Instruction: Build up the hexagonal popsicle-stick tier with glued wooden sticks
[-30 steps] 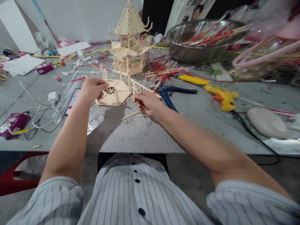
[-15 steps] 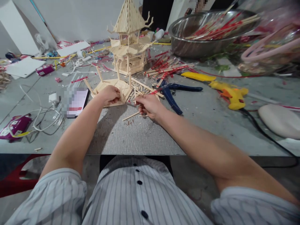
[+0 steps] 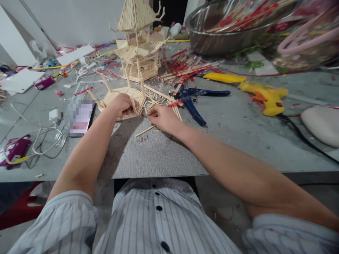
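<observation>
My left hand (image 3: pixel 123 106) is closed at the near right corner of a hexagonal platform (image 3: pixel 124 92) made of wooden sticks. Its fingers grip a short wooden post (image 3: pixel 133 104) at that corner. Other posts stand upright around the platform's edge. To the right, my right hand (image 3: pixel 162 117) hovers low over a pile of cut wooden sticks (image 3: pixel 153 97), thumb and fingers pinched together. What they hold, if anything, is too small to make out. Just below this hand a loose stick (image 3: pixel 144 131) lies on the table.
Behind the platform stands a wooden stick pagoda (image 3: pixel 139 51). Red-wrapped chopsticks (image 3: pixel 185 68), blue-handled cutters (image 3: pixel 192 102) and a yellow glue gun (image 3: pixel 265 97) lie to the right. A metal basin (image 3: pixel 212 42) sits at the back. A phone (image 3: pixel 82 118) and white cables (image 3: pixel 39 134) are at left.
The view has shifted slightly, so the table items sit a little differently in frame. My right hand has turned its fingers further down at the stick pile. My left hand keeps its place at the post.
</observation>
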`<state>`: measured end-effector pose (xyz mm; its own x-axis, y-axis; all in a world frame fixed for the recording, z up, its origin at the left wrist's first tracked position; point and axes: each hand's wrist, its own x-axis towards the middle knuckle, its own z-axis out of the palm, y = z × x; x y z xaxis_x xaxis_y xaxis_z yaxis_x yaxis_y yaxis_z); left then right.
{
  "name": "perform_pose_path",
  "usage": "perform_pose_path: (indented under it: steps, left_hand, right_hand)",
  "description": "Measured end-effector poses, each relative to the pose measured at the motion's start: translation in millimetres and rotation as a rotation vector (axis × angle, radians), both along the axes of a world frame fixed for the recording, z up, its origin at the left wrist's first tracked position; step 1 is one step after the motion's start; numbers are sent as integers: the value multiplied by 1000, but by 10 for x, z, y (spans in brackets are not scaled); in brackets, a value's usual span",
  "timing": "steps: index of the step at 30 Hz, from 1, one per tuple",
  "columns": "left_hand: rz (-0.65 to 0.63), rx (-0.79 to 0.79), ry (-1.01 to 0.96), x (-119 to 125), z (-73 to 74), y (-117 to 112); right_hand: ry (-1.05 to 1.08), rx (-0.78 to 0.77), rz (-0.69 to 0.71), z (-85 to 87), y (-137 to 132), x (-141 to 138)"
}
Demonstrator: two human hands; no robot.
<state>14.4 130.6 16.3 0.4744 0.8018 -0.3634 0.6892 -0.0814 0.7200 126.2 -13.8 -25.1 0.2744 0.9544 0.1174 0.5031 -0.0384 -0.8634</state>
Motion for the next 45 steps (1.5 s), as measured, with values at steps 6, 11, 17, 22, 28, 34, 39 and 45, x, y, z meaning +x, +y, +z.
perform_pose_path:
  steps: [6,11,17,22,28,34,39,45]
  left_hand:
    - [19,0,-29,-24,-23,-35]
    - [25,-26,-60,-49,-19,-80]
    - [13,-29,-65,-69,-15,-87]
    - [18,-18,-52,-65,-27,-81]
    - [0,-24,-38,-73,-44,-72]
    - [7,-13,-52,-82,31,-166]
    - [3,-38,-44,-75,55,-264]
    - [-46,-49,-51,-42,68,-413]
  right_hand:
    - [-179,-97,18,160,-70,-54]
    - [-30,-116,-18,114,-46,-42]
    - [497,-219,-80,144,-31,-71]
    - [741,-280,-80,253,-56,-101]
    - [882,-286,-76,252,-43,-83]
    - [917,-255,-78,221,-28,-80]
    - [909,-249,-83,210,-26,-79]
    - [916,-248,-81,220,-29,-82]
